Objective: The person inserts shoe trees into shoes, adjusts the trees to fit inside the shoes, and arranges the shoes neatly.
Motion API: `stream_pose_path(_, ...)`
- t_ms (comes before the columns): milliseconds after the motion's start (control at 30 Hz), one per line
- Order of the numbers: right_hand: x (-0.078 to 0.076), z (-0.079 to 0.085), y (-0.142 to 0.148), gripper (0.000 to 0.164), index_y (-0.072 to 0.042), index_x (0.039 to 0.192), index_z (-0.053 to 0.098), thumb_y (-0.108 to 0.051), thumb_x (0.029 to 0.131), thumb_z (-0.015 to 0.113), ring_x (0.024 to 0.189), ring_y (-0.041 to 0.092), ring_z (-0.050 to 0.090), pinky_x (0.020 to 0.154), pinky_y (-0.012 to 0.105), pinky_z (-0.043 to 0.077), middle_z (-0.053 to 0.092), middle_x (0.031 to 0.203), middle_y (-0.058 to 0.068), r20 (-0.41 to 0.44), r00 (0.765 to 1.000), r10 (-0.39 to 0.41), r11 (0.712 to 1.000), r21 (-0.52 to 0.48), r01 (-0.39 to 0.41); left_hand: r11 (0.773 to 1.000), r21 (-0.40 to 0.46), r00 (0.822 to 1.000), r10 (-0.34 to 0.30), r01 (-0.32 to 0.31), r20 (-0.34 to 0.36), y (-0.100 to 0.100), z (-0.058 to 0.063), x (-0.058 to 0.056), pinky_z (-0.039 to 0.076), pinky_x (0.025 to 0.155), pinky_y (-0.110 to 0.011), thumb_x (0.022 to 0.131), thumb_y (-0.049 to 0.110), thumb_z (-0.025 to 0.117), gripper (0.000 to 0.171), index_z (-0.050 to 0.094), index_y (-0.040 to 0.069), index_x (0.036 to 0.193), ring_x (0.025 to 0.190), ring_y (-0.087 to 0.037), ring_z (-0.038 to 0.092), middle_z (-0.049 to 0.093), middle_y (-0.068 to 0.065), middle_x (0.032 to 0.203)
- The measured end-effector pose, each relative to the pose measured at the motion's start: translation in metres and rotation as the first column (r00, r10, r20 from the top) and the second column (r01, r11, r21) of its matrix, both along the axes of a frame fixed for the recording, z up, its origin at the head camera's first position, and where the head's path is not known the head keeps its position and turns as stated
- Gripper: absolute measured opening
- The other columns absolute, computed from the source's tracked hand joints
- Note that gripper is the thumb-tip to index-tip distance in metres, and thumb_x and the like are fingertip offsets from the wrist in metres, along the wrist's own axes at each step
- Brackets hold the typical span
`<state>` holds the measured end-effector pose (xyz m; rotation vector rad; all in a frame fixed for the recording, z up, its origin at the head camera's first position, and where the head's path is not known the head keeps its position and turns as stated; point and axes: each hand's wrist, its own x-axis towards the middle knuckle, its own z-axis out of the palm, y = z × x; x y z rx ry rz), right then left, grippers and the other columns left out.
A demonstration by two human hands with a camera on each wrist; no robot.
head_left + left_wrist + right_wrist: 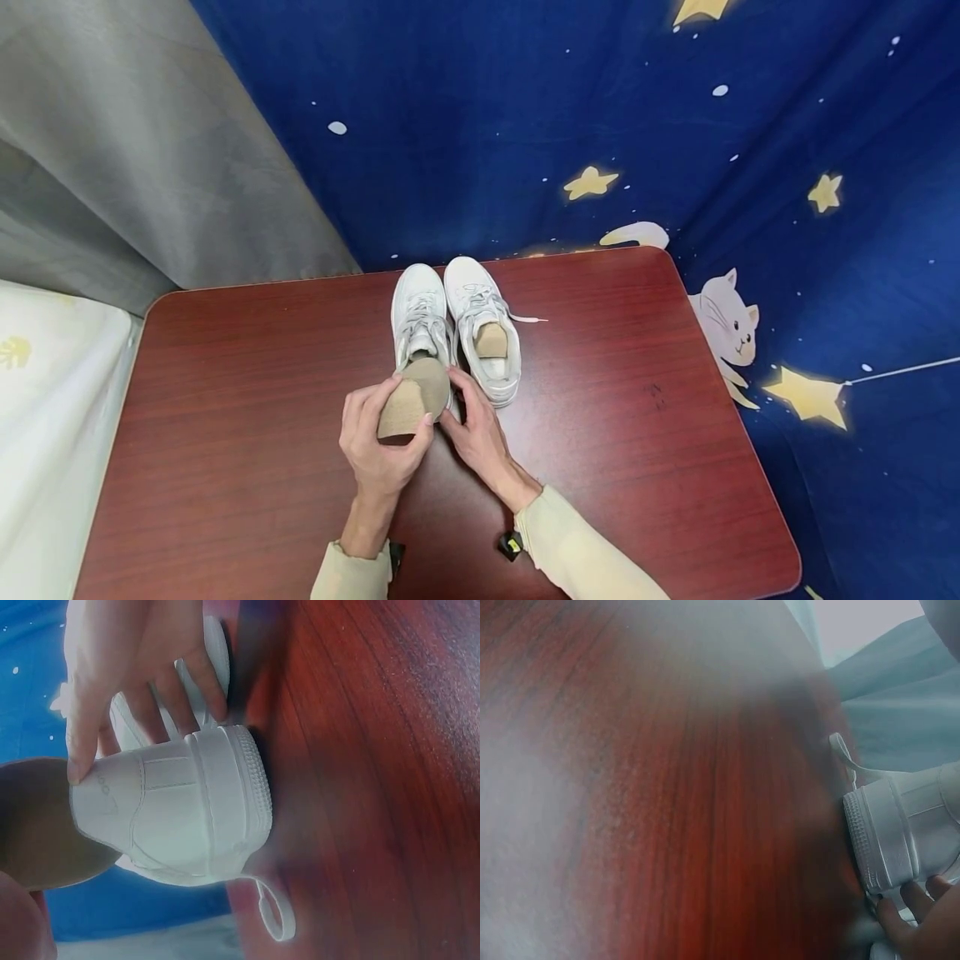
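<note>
A pair of white lace-up sneakers stands side by side on the table, toes pointing away. My left hand point(382, 450) pinches a tan cardboard shoe insert point(403, 407) between thumb and fingers. The insert's rounded part overlaps the opening of the left sneaker point(418, 302) in the head view. My right hand point(480, 437) holds that sneaker by its heel point(169, 814), thumb at the collar and fingers along the side. Inside the right sneaker point(467, 275) sits another tan cardboard insert point(492, 340).
The reddish-brown table point(637, 400) has rounded corners. A white lace point(528, 319) trails right from the right sneaker; a lace loop point(277, 911) hangs beside the left one. Blue star-patterned fabric point(487, 150) and a grey curtain point(150, 150) hang behind the table.
</note>
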<state>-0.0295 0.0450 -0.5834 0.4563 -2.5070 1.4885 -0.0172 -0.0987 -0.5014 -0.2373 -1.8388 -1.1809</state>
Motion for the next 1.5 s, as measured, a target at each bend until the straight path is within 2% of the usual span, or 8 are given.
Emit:
stream_pose_path(200,-0.001,0.0,-0.002,0.06,-0.013,0.144,0.048,-0.016,0.088,0.07,0.135,0.019,0.047,0.112,0.034,0.034,0.052,0.145,0.004,-0.017,1.0,0.013,1.0,-0.004,-0.013,1.0,0.012,1.0,0.023,-0.023,0.012,0.007,0.021,0.005,0.042,0.08,-0.027,0.068,0.021,0.076,0.045,0.072,-0.008,0.103,0.076,-0.034,0.055,0.065,-0.02,0.087)
stream_pose_path(367,0.0,-0.001,-0.002,0.061,-0.014,0.144,0.048,-0.016,0.087,0.069,0.135,0.019,0.047,0.112,0.034,0.034,0.052,0.145,0.003,-0.019,1.0,0.01,1.0,-0.01,-0.01,1.0,0.007,0.999,0.028,-0.028,0.029,0.009,0.023,0.007,0.042,0.078,-0.03,0.068,0.019,0.077,0.045,0.071,-0.008,0.103,0.077,-0.034,0.055,0.066,-0.02,0.088)
stream_pose_path(700,-0.002,-0.001,-0.003,0.06,-0.012,0.144,0.048,-0.016,0.087,0.067,0.134,0.021,0.048,0.111,0.034,0.035,0.052,0.145,0.005,-0.043,0.999,-0.01,1.0,-0.027,0.009,1.0,0.004,0.999,0.03,-0.031,0.045,0.012,0.026,0.002,0.042,0.074,-0.037,0.068,0.018,0.077,0.045,0.071,-0.007,0.105,0.077,-0.035,0.055,0.065,-0.019,0.088)
stream_pose_path(800,-0.001,-0.001,-0.002,0.06,-0.012,0.144,0.048,-0.017,0.088,0.067,0.134,0.022,0.049,0.111,0.034,0.035,0.053,0.144,0.005,-0.048,0.999,-0.019,1.0,-0.026,0.017,0.999,0.006,0.998,0.034,-0.034,0.056,0.013,0.024,0.002,0.042,0.074,-0.037,0.065,0.016,0.077,0.046,0.071,-0.006,0.105,0.077,-0.035,0.055,0.065,-0.019,0.088)
stream_pose_path(1033,0.001,-0.002,-0.002,0.06,-0.014,0.144,0.048,-0.02,0.088,0.067,0.135,0.02,0.047,0.112,0.034,0.034,0.052,0.145,0.003,-0.02,1.0,-0.021,1.0,-0.019,0.021,0.998,-0.013,0.993,0.06,-0.059,0.1,0.006,-0.003,0.0,0.041,0.076,-0.037,0.065,0.022,0.08,0.05,0.073,0.0,0.109,0.081,-0.032,0.056,0.067,-0.014,0.092)
stream_pose_path(1200,0.001,-0.001,-0.003,0.06,-0.014,0.145,0.047,-0.023,0.089,0.067,0.135,0.02,0.047,0.111,0.034,0.035,0.052,0.145,0.002,-0.007,1.0,-0.02,1.0,-0.02,0.019,0.998,-0.013,0.991,0.067,-0.066,0.113,0.003,-0.012,-0.002,0.041,0.075,-0.037,0.065,0.025,0.081,0.052,0.073,0.002,0.111,0.081,-0.031,0.056,0.066,-0.013,0.092)
stream_pose_path(1367,0.003,0.0,-0.003,0.057,-0.017,0.145,0.047,-0.028,0.093,0.066,0.132,0.018,0.05,0.108,0.035,0.039,0.054,0.143,0.001,0.023,0.999,-0.034,0.999,-0.037,0.035,0.998,-0.002,0.991,0.061,-0.061,0.117,0.007,-0.007,-0.001,0.04,0.074,-0.036,0.065,0.022,0.079,0.051,0.073,0.0,0.111,0.079,-0.033,0.054,0.064,-0.016,0.089)
stream_pose_path(1500,0.003,0.0,-0.004,0.055,-0.019,0.145,0.046,-0.028,0.095,0.066,0.127,0.019,0.054,0.104,0.039,0.043,0.057,0.139,0.001,0.053,0.998,-0.037,0.995,-0.087,0.041,0.999,-0.005,0.994,0.043,-0.043,0.105,0.013,0.007,-0.001,0.04,0.074,-0.037,0.063,0.015,0.079,0.05,0.073,-0.002,0.109,0.08,-0.035,0.054,0.064,-0.018,0.089)
